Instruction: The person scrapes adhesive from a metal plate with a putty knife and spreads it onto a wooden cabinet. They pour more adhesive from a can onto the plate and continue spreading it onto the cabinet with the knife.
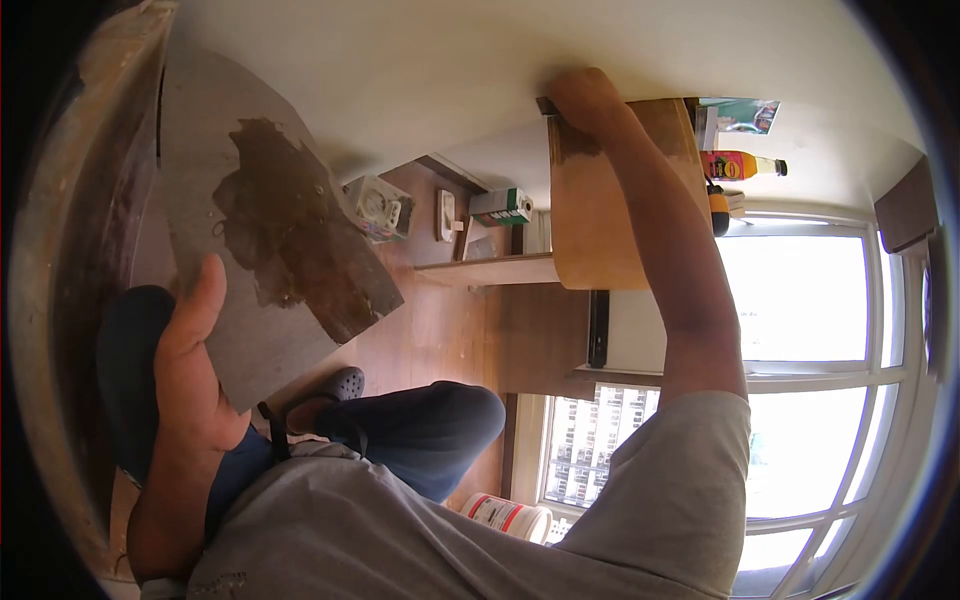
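Note:
At the left, my left hand [195,385] grips the near edge of a grey flat sheet [200,140]. Its thumb lies along the sheet, and the other fingers are hidden. A dark brown, wet-looking patch [290,220] with ragged edges covers part of that sheet. My right hand [585,95] reaches far up to the pale wall, its fingers closed at the end of a light-brown wooden panel [600,220]. A small dark edge [545,106] shows beside the fingers; what they hold is mostly hidden. The panel is darker brown close to this hand.
Beyond the panel are a bottle with yellow liquid [735,165] and a green picture card [745,115]. A green-and-white box [502,206] and a clear container [380,205] stand farther off. A white bucket [508,515] sits by my knee, near bright windows [800,300].

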Action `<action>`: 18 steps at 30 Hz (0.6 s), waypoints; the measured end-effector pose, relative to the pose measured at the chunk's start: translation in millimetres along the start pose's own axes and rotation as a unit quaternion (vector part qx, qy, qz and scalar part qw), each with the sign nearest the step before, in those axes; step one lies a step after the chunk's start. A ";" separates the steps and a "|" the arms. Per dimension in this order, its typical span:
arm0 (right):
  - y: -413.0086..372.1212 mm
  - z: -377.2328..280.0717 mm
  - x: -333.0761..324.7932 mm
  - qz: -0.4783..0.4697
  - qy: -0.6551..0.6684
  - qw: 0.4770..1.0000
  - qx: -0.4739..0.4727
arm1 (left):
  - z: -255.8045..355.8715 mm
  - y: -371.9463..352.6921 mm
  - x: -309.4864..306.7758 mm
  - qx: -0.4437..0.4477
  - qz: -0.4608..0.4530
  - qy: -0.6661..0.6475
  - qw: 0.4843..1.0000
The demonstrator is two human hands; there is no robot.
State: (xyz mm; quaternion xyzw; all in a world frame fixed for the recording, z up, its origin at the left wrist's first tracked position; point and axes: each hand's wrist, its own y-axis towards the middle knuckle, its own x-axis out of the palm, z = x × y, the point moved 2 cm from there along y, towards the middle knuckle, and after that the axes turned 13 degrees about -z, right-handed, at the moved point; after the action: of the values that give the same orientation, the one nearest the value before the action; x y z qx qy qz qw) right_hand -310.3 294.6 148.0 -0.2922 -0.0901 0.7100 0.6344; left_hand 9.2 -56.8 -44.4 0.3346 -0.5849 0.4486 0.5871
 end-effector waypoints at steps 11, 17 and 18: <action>-14.4 -18.3 -2.0 -0.064 0.004 0.998 0.007 | 0.7 -0.2 0.7 -0.004 -0.001 0.006 1.000; -13.6 -1.9 -20.6 -0.071 -0.036 0.997 -0.015 | 0.9 -0.4 -2.2 0.001 0.000 0.005 1.000; -9.3 0.6 -20.7 -0.075 -0.040 0.996 -0.023 | 1.0 -0.6 -2.4 -0.002 -0.005 -0.001 1.000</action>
State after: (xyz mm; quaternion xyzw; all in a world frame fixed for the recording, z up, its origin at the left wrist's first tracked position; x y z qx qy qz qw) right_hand -302.2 276.7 159.3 -0.2701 -0.1532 0.6693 0.6750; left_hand 9.6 -58.3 -46.6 0.3366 -0.5851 0.4442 0.5891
